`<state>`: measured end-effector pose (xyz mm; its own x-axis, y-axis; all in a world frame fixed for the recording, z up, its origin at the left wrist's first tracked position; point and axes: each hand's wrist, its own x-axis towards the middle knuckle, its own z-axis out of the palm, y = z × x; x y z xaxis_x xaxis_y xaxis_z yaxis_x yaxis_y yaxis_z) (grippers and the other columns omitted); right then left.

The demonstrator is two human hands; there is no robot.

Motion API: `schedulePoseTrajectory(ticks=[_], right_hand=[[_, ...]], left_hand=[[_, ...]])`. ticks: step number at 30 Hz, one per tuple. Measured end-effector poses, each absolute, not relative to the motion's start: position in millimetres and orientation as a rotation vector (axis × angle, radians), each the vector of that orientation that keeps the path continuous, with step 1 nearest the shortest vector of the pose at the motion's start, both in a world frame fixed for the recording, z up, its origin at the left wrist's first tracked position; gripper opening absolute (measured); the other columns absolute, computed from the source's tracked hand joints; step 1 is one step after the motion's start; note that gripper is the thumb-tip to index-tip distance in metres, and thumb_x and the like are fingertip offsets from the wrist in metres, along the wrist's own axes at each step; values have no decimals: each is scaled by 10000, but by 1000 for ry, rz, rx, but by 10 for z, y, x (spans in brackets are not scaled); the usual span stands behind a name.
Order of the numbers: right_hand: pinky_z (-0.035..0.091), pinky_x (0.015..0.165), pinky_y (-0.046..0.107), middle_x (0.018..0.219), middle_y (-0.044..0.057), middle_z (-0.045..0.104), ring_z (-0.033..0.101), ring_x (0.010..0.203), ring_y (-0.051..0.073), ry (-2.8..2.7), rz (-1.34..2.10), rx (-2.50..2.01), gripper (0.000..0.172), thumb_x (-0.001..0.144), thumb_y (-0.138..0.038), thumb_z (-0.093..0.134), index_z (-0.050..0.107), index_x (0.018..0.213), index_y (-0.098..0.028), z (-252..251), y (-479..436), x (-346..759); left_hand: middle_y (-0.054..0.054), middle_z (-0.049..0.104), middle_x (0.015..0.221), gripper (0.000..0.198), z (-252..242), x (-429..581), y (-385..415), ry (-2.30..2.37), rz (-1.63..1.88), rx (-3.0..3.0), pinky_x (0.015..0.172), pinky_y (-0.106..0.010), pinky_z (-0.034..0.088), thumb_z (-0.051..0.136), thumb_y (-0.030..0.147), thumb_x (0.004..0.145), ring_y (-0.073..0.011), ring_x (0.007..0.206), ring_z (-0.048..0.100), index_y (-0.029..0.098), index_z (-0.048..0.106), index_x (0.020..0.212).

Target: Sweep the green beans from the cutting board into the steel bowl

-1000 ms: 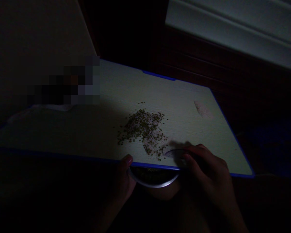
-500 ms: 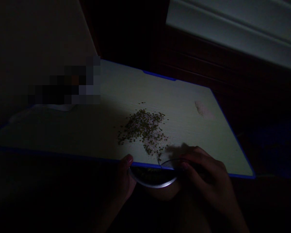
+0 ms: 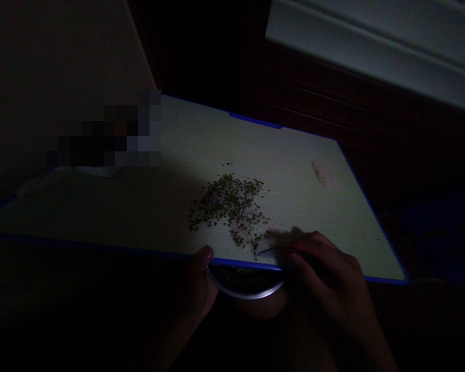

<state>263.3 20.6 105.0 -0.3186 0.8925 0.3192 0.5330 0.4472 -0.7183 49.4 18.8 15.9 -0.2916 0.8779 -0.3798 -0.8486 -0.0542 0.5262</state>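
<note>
A pale table top with a blue rim (image 3: 313,199) lies in dim light. A scatter of small greenish grains (image 3: 232,206) is spread near its front edge. My left hand (image 3: 200,281) grips a round metal bowl (image 3: 248,287) held just under the table's front edge, thumb on its rim. My right hand (image 3: 329,268) rests at the front edge, fingers curled round a thin curved clear piece whose edge touches the nearest grains. A small pale patch of powder or grains (image 3: 323,174) lies far right on the table.
A blurred dark patch (image 3: 108,137) sits at the table's back left, with something white (image 3: 85,171) below it. A pale wall or panel (image 3: 372,46) runs at the upper right. Everything around the table is too dark to make out.
My right hand slid its curved piece toward the front edge, then back up to the nearest grains. The left hand and bowl stayed put.
</note>
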Motion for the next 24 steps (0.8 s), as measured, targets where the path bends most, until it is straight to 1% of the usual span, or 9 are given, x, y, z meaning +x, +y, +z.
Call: schedulePoseTrajectory(ticks=[3,5,7,10,12,16,18,22,24], right_hand=[[577,794,352,1026,9,777,696,957,188,-2004,653,-1182,220,1008,-178,661,728,1176,-303,1060,209,2627],[582,783,359,1016,9,780,700,947,195,-2014,648,-1179,219,1002,-177,660,732,1165,-304,1069,216,2624],[582,767,358,997,8,780,701,933,198,-2020,647,-1164,212,996,-176,665,735,1151,-302,1076,222,2623],[578,753,345,983,9,777,699,921,190,-1998,663,-1143,208,993,-163,665,732,1140,-294,1083,222,2626],[580,768,346,1002,16,782,701,932,190,-1989,658,-1141,212,994,-156,665,732,1146,-288,1082,217,2626],[585,819,371,1046,31,799,711,984,208,-2047,613,-1118,246,994,-148,668,732,1186,-289,1065,206,2626],[586,835,378,1062,37,802,717,999,215,-2055,589,-1122,240,996,-158,668,731,1189,-287,1056,203,2630],[586,814,350,1051,44,796,733,963,209,-1963,525,-1238,178,1000,-185,670,737,1143,-268,1054,205,2634],[580,802,332,1030,35,794,734,939,198,-1940,502,-1248,163,1001,-189,673,735,1130,-268,1056,209,2627]], left_hand=[[-13,836,993,449,174,493,190,855,1667,18,1176,-483,497,865,276,671,-348,1246,706,340,792,1109],[-19,835,962,456,183,496,196,861,1663,32,1166,-488,506,889,295,637,-361,1222,717,336,798,1083],[-25,837,986,449,182,498,199,856,1666,47,1170,-492,501,881,308,657,-359,1213,723,323,796,1097],[-27,838,996,469,165,495,190,859,1679,45,1185,-488,483,842,271,705,-340,1223,720,296,779,1169],[-20,838,1003,493,157,490,181,849,1685,40,1190,-488,479,827,255,725,-334,1230,717,305,763,1211],[-20,827,1123,562,183,486,178,847,1689,71,1184,-499,486,836,262,714,-342,1279,687,331,729,1262],[-33,829,1116,609,212,490,189,895,1681,33,1179,-506,491,854,260,673,-354,1291,677,309,722,1266],[-73,833,1059,753,257,501,216,930,1610,-79,1185,-518,482,929,297,507,-409,1323,645,251,728,1231],[-74,835,1040,774,256,505,218,927,1604,-73,1187,-518,478,947,315,492,-411,1320,648,245,729,1231]])
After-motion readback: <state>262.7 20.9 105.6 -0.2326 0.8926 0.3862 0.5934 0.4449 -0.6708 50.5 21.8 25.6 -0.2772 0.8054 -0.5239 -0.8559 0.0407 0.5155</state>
